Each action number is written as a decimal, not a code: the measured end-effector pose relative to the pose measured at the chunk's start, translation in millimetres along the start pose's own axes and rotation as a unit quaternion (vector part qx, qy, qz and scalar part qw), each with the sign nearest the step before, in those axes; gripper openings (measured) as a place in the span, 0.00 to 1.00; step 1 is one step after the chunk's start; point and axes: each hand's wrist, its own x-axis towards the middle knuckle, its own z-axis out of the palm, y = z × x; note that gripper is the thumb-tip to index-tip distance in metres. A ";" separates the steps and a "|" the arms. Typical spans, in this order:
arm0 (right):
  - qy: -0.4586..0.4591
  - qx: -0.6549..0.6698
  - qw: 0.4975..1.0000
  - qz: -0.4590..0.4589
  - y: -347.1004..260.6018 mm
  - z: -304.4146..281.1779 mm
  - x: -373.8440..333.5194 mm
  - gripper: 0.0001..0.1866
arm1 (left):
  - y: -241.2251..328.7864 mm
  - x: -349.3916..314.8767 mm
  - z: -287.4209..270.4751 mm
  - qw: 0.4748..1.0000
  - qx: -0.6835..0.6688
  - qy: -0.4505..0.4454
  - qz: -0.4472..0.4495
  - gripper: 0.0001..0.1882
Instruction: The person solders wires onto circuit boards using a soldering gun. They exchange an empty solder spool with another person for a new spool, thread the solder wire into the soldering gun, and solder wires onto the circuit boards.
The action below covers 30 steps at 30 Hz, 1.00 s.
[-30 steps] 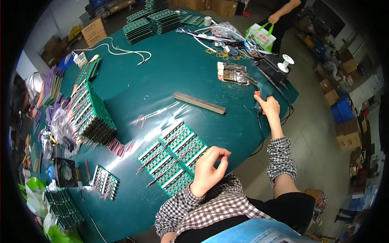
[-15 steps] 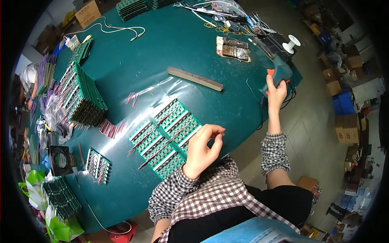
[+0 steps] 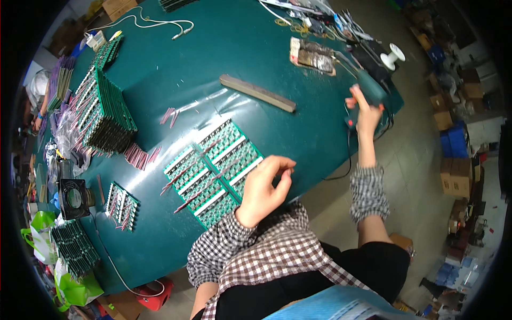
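Note:
My left hand (image 3: pixel 265 186) hovers over the near right edge of the green circuit boards (image 3: pixel 229 152). Its fingers are curled, with the thumb and index tips close together; whatever they may hold is hidden. Dark red wires (image 3: pixel 194 192) lie across the boards. At the table's right edge my right hand (image 3: pixel 366 113) is at the handle of a teal soldering gun (image 3: pixel 372 88), fingers stretched out and slightly blurred, not wrapped round it. The gun's tip points toward a worn solder-cleaning block (image 3: pixel 314 57).
A long grey-brown bar (image 3: pixel 257 93) lies beyond the boards. Tall stacks of circuit boards (image 3: pixel 109 114) stand at the left, near a small black fan (image 3: pixel 74 199). A white solder spool (image 3: pixel 393 56) and tangled cables (image 3: pixel 320 24) sit at the far right. The gun's black cord (image 3: pixel 349 160) hangs over the edge.
My right hand has loosened from the soldering gun's handle, its fingers now stretched out. The gun has tipped down beside the block. My left hand stays over the boards; the whole view has shifted slightly.

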 end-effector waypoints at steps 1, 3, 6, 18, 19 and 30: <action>0.027 0.030 0.999 -0.002 -1.9 -3.0 -8.5 0.09 | -0.5 -3.9 -0.3 0.999 -0.025 -0.008 -0.024 0.10; 0.033 0.058 0.998 0.013 -15.0 -3.9 -22.0 0.11 | -1.2 -0.9 0.1 0.999 -0.016 0.016 -0.035 0.11; 0.037 0.104 0.988 0.112 -33.3 -6.6 -44.0 0.12 | -1.2 -0.5 1.1 0.998 -0.018 0.038 -0.037 0.12; -0.105 0.299 0.921 0.225 -46.5 -17.8 -97.4 0.11 | -1.2 1.5 -0.5 0.992 -0.053 0.098 -0.064 0.10; -0.118 0.321 0.908 0.242 -46.3 -17.9 -100.7 0.12 | -0.6 1.5 0.0 0.989 -0.069 0.109 -0.066 0.10; -0.198 0.443 0.816 0.314 -30.8 -28.1 -107.3 0.13 | 15.3 -16.0 -16.9 0.998 -0.008 -0.015 -0.062 0.10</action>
